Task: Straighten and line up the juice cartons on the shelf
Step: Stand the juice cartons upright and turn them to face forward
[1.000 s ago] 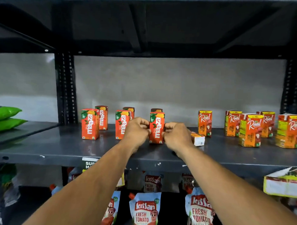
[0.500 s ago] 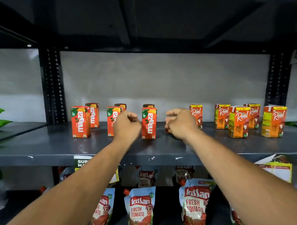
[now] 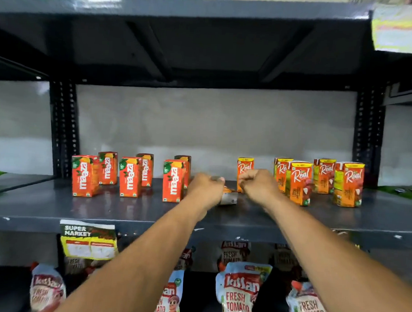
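Orange fallen carton (image 3: pixel 228 197) between curled left hand (image 3: pixel 204 187), right hand (image 3: pixel 255 185); grip unclear.

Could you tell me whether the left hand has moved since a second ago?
Yes: the left hand moved right, from the third front Maaza carton to the fallen carton.

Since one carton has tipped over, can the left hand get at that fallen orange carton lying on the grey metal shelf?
Probably yes: the left hand is right beside the fallen orange carton on the grey metal shelf, nothing between them.
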A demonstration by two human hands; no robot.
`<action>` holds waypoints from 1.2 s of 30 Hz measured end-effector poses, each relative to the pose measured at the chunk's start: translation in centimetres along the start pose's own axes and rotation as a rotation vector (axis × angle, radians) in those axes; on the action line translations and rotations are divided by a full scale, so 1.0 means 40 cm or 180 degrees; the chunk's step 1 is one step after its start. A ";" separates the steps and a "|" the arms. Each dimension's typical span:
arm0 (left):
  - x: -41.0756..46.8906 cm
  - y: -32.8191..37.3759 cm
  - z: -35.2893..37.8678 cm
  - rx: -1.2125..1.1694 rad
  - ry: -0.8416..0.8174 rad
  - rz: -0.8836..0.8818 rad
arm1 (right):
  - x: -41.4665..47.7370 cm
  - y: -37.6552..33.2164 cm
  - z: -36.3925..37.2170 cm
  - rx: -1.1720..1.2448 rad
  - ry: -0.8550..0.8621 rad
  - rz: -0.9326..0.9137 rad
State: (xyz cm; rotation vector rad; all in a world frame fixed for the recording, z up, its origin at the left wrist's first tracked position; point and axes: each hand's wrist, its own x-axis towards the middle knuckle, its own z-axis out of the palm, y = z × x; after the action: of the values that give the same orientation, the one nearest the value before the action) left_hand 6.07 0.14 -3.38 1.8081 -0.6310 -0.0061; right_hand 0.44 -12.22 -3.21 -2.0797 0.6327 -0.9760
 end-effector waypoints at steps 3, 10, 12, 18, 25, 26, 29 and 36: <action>0.014 0.001 0.025 0.0107 0.0475 -0.0202 | -0.001 0.027 0.014 0.0081 -0.0073 0.0062; 0.012 0.010 0.032 0.0661 0.0534 -0.0344 | 0.015 0.030 0.010 -0.0146 -0.0566 0.0048; 0.009 0.007 0.036 0.0825 0.0538 -0.0293 | 0.018 0.031 0.009 -0.0170 -0.0671 -0.0010; 0.014 -0.011 0.043 0.0377 0.0483 -0.0332 | 0.008 0.040 0.010 0.0329 -0.0584 0.0043; 0.011 -0.024 0.046 -0.0273 0.0491 0.0163 | -0.024 0.018 -0.012 0.1271 -0.0560 0.0113; 0.002 -0.023 0.041 -0.0389 0.0489 0.0283 | -0.035 0.012 -0.020 0.1491 -0.0604 0.0098; -0.035 -0.005 0.022 -0.0709 0.0415 0.0556 | -0.058 0.002 -0.045 0.1871 -0.0600 -0.0104; -0.102 0.027 -0.004 -0.1000 0.0186 0.1413 | -0.093 -0.018 -0.124 0.2075 -0.0539 -0.0606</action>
State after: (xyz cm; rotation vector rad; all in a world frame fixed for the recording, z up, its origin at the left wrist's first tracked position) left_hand 2.19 1.79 -3.60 1.3349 -0.9233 0.2337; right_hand -5.65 -11.29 -2.12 -1.6234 0.0091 -0.9383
